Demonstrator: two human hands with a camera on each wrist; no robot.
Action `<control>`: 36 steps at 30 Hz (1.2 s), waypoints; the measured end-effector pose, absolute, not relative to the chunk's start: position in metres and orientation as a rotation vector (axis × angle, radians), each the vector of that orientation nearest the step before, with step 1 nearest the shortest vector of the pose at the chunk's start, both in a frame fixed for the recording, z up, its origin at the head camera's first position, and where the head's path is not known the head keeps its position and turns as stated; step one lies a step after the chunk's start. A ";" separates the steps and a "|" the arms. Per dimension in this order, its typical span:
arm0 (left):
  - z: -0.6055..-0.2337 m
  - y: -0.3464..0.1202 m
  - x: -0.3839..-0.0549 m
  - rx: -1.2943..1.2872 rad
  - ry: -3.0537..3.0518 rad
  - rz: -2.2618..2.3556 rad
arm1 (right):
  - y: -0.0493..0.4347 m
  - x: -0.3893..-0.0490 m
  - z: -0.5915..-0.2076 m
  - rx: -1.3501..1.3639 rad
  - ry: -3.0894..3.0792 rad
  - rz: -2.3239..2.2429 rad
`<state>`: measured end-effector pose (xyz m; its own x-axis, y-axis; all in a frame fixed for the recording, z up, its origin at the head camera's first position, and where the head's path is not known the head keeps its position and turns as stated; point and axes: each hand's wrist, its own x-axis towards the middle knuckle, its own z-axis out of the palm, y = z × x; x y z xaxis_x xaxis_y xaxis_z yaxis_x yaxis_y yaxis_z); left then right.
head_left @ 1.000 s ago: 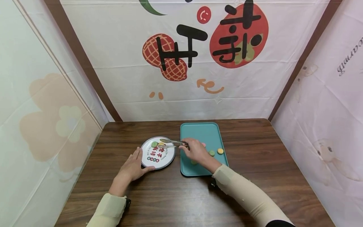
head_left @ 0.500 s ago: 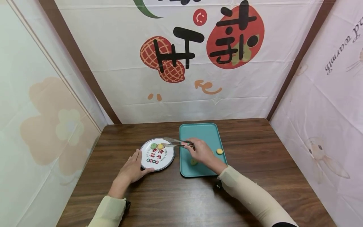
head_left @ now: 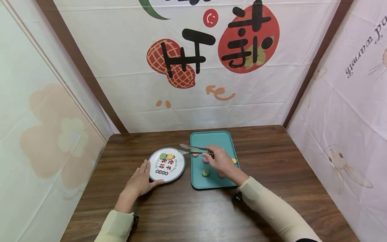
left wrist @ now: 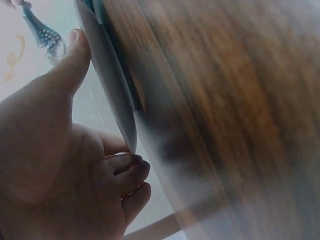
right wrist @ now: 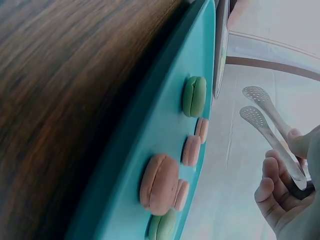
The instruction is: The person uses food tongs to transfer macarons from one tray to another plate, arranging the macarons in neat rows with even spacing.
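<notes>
My left hand (head_left: 138, 180) holds the rim of a white round plate (head_left: 178, 169) with dark rim lines and red lettering; in the left wrist view its thumb (left wrist: 75, 55) lies along the rim. A green macaron (head_left: 163, 156) and a yellow macaron (head_left: 170, 157) sit side by side on the plate. With my right hand (head_left: 222, 161) I grip metal tongs (head_left: 193, 147) above the teal tray (head_left: 211, 137). Their perforated tips (right wrist: 253, 116) stand apart, with nothing between them.
On the tray lie a green macaron (head_left: 205, 173), several pink macarons (right wrist: 160, 184), a yellow macaron (head_left: 234, 161) and another green macaron (right wrist: 162, 226). Tray and plate stand apart on a brown wooden table (head_left: 187, 215). Printed cloth walls (head_left: 130, 111) enclose the table's back and sides.
My right hand has drawn the tongs rightward from the yellow macaron on the plate, and their tips have left it. My left hand stays at the plate. The head view has shifted slightly.
</notes>
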<state>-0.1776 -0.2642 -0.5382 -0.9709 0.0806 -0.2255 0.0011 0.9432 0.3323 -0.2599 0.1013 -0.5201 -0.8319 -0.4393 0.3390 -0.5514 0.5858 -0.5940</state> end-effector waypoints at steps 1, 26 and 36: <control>-0.539 -0.264 -0.177 0.062 2.864 0.489 | 0.103 -0.260 -0.520 0.835 -2.646 1.072; -0.541 -0.264 -0.175 0.071 2.880 0.481 | 0.138 -0.253 -0.529 0.735 -2.636 1.088; -0.541 -0.263 -0.175 0.073 2.879 0.485 | 0.147 -0.254 -0.537 0.704 -2.662 1.051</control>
<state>-0.1748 -0.2631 -0.5406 -0.9743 0.0852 -0.2083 0.0122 0.9442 0.3291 -0.2536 0.1470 -0.5368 -0.8681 -0.3586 0.3431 -0.4963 0.6352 -0.5918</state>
